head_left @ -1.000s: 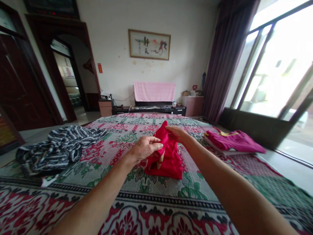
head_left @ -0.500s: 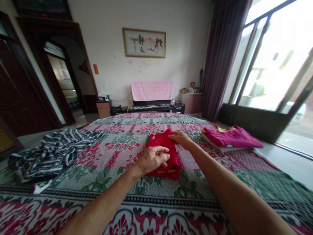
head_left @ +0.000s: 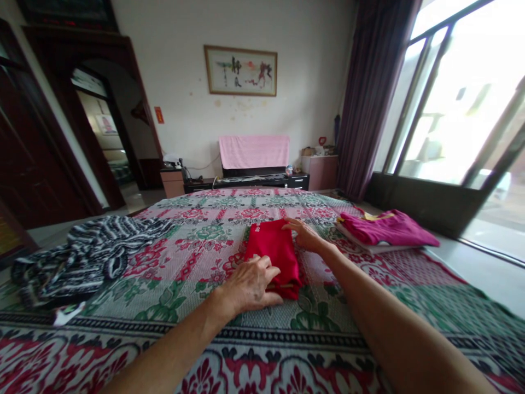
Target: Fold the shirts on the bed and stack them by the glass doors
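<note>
A folded red garment [head_left: 273, 243] with small white lettering lies flat on the patterned bedspread [head_left: 211, 232] in front of me. My left hand [head_left: 252, 282] rests over its near left part, fingers bent a little and the thumb apart. At the garment's far right corner is my right hand [head_left: 304, 235], its fingertips touching the cloth and the thumb away from the fingers. Neither hand shows a closed grip on the fabric.
On the left lies a rumpled black-and-white striped garment [head_left: 92, 254] with a small white piece [head_left: 69, 313] near it. A folded magenta garment [head_left: 389, 229] sits at the right. A pink cloth [head_left: 254, 152] hangs beyond the bed.
My left hand has come down and nearer to me onto the red garment. The garment's far right corner, raised before, now lies flatter, and my right hand's fingers have loosened there.
</note>
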`<action>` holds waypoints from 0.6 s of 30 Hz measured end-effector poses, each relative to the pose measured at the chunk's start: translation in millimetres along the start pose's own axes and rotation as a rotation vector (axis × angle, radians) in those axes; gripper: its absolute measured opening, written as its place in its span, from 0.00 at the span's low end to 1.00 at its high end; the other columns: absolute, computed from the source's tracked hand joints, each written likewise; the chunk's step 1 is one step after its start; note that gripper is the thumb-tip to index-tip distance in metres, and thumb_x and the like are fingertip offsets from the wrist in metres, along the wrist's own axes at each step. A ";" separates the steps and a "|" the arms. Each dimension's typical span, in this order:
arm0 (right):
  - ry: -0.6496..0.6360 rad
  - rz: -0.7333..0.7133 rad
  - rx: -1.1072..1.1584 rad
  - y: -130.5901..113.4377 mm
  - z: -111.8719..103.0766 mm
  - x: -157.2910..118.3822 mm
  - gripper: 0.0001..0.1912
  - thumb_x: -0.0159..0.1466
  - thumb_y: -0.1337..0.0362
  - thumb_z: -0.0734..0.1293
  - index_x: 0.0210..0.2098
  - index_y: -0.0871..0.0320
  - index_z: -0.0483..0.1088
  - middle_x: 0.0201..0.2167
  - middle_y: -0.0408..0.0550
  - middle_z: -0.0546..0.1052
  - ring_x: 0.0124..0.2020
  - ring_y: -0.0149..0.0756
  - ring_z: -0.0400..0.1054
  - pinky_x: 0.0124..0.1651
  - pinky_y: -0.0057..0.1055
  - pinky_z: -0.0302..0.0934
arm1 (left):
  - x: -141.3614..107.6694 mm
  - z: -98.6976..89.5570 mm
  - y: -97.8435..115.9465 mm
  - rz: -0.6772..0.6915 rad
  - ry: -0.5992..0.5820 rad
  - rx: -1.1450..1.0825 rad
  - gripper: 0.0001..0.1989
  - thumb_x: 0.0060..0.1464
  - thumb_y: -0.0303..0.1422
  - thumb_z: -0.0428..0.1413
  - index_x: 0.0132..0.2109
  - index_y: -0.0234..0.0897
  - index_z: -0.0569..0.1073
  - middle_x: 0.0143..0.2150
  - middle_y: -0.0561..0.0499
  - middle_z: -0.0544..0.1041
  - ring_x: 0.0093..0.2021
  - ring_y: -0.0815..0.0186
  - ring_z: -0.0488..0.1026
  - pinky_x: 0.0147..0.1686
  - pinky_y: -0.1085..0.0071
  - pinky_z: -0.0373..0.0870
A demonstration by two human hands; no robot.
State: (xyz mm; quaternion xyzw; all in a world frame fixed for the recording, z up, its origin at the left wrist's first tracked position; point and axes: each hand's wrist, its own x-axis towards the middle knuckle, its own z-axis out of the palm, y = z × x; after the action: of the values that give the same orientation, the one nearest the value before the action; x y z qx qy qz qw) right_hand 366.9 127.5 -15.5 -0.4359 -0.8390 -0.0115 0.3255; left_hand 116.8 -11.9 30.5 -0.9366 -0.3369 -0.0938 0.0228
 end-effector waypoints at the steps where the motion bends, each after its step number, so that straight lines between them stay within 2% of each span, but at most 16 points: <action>1: -0.037 -0.021 -0.003 4.2 1.1 -1.2 0.32 0.45 0.80 0.57 0.45 0.56 0.74 0.57 0.52 0.68 0.58 0.43 0.62 0.60 0.44 0.56 | 0.1 -0.7 0.7 0.009 -0.022 0.025 0.21 0.51 0.46 0.57 0.47 0.38 0.73 0.43 0.47 0.72 0.45 0.58 0.70 0.45 0.63 0.69; 6: -0.145 -0.048 -0.015 15.8 3.9 -0.5 0.31 0.48 0.80 0.57 0.48 0.56 0.73 0.56 0.52 0.70 0.57 0.41 0.63 0.61 0.42 0.56 | 3.0 -0.2 3.9 0.051 -0.054 0.144 0.10 0.57 0.36 0.52 0.43 0.35 0.72 0.41 0.46 0.73 0.41 0.61 0.71 0.43 0.65 0.69; 11: -0.118 0.012 -0.069 7.6 8.4 1.0 0.22 0.56 0.76 0.58 0.44 0.54 0.74 0.54 0.49 0.72 0.55 0.39 0.65 0.60 0.41 0.56 | 7.4 13.3 3.2 0.064 0.021 0.181 0.10 0.57 0.27 0.46 0.39 0.34 0.72 0.38 0.46 0.73 0.39 0.62 0.71 0.39 0.66 0.69; 14: -0.064 0.079 -0.079 -2.4 10.0 1.0 0.18 0.57 0.73 0.59 0.42 0.56 0.75 0.56 0.52 0.70 0.56 0.40 0.63 0.59 0.41 0.56 | 8.7 12.0 -7.7 -0.026 0.126 -0.006 0.08 0.54 0.28 0.48 0.36 0.34 0.73 0.35 0.47 0.74 0.36 0.64 0.71 0.37 0.69 0.68; 16: -0.019 0.128 -0.039 -10.5 4.7 2.8 0.16 0.56 0.72 0.60 0.40 0.58 0.75 0.56 0.53 0.70 0.56 0.41 0.63 0.58 0.39 0.57 | 7.4 1.0 -20.8 -0.147 0.224 -0.233 0.09 0.53 0.30 0.50 0.33 0.34 0.74 0.30 0.49 0.75 0.31 0.67 0.70 0.33 0.71 0.66; 18: 0.007 0.207 0.039 -20.2 -7.8 6.7 0.13 0.56 0.70 0.61 0.36 0.59 0.75 0.49 0.53 0.75 0.52 0.42 0.67 0.54 0.36 0.60 | 3.8 -16.4 -36.8 -0.284 0.315 -0.516 0.10 0.53 0.34 0.50 0.32 0.34 0.74 0.27 0.51 0.75 0.27 0.68 0.69 0.28 0.72 0.63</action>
State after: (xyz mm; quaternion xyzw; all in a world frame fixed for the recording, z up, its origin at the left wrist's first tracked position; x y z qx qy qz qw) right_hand 353.4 117.5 -0.2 -0.5136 -0.7885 0.0370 0.3363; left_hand 93.6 17.2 46.6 -0.8290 -0.4216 -0.3220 -0.1767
